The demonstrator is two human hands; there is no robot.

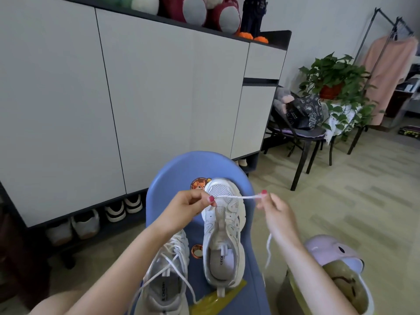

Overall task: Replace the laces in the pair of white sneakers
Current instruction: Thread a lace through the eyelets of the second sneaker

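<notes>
Above the far end of the right sneaker, a white lace is stretched straight between two hands. The left hand pinches one end with thumb and first finger, and its other fingers are curled in. The right hand pinches the other end the same way, with the other fingers loosely bent. From the right hand, the rest of the lace hangs down in a wavy line past the wrist.

The right sneaker has no lace in its holes. It stands on a blue stool, toe pointing far away. Just to its left is the left sneaker, still laced, with loose lace ends spilling over it toward the near side. The left arm crosses over it. A small round hole in the stool shows between the two shoes. A yellow plastic bag lies under the near end of the right sneaker.

Both shoes sit close to the stool's edges, and the heel of the right one is near the right rim. To the right, on the floor, is a purple slipper on a foot. Open floor spreads out to the right. On the left and far side stands a big white cabinet with shoes under it. Far right are a chair and a green plant.
</notes>
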